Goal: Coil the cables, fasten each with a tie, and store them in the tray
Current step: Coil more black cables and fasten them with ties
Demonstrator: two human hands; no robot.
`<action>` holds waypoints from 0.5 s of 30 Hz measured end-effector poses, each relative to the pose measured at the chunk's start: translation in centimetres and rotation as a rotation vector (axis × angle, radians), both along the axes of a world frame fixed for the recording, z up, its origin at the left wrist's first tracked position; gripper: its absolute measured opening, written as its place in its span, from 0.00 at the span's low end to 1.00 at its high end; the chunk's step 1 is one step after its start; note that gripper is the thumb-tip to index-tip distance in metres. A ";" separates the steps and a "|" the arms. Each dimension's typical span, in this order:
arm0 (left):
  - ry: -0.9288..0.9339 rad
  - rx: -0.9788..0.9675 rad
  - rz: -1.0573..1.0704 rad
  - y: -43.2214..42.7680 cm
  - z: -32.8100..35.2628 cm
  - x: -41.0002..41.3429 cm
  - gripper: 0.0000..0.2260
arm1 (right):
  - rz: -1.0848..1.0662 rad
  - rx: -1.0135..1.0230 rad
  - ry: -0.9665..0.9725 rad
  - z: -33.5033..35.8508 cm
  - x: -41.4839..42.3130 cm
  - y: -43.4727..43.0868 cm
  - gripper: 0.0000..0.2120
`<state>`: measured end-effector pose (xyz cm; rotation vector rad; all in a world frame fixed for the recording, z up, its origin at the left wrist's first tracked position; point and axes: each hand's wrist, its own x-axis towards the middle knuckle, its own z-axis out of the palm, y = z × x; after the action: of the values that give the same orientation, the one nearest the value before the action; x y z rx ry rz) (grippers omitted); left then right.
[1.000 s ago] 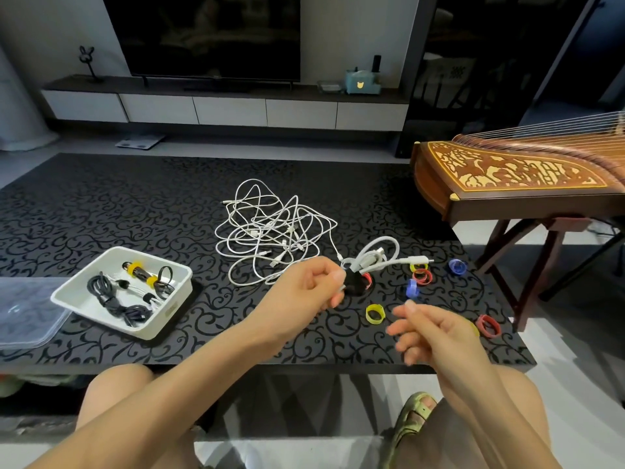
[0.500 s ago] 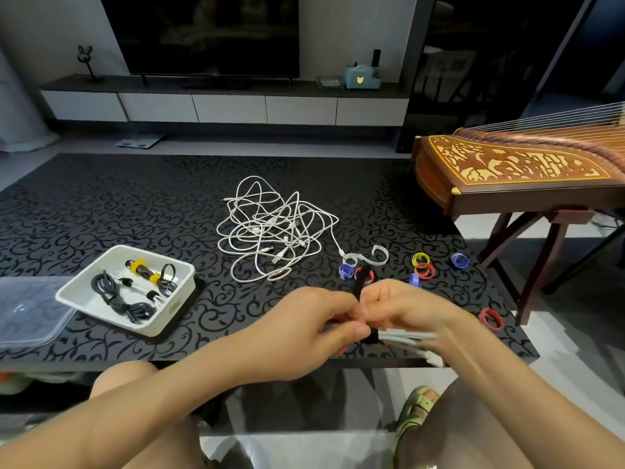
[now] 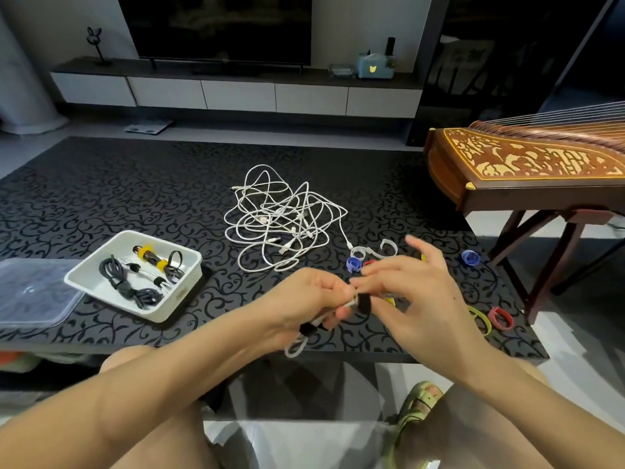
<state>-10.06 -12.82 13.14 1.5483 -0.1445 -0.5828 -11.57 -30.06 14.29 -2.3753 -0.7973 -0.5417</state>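
1. Left hand (image 3: 304, 299) has its fingers (image 3: 341, 313) curled round the coiled white cable (image 3: 296, 348) and black tie (image 3: 364, 303), over the surface (image 3: 101, 198) near edge.
2. Right hand (image 3: 419, 296) is blurry at the tie, so I can't tell if it's pinching.
3. Tray (image 3: 189, 265) sits well left.

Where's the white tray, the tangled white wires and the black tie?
white tray (image 3: 184, 289), head view, right wall
tangled white wires (image 3: 287, 214), head view, pile's middle
black tie (image 3: 364, 304), head view, looped band

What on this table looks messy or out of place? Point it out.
The white cables lie tangled in the middle of the table, uncoiled. Ties are scattered at the right: a blue tie, a red tie and a yellow tie near the edge. Nothing looks spilled or damaged.
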 end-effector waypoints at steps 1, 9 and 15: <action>0.072 -0.065 0.001 0.1 0.0 0.3 0.15 | 0.019 -0.036 -0.089 -0.6 0.0 -0.3 0.08; 0.212 -0.257 0.064 -0.2 -0.4 1.6 0.13 | 0.003 -0.324 -0.582 -4.1 1.7 -2.3 0.11; -0.220 -0.050 0.114 1.2 0.7 2.5 0.10 | -0.230 -0.005 -0.491 -5.7 -0.6 -2.3 0.14</action>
<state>-7.60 -11.58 13.84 1.5584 -0.2351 -0.3162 -12.15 -32.41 8.62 -2.3809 -0.7243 -1.2516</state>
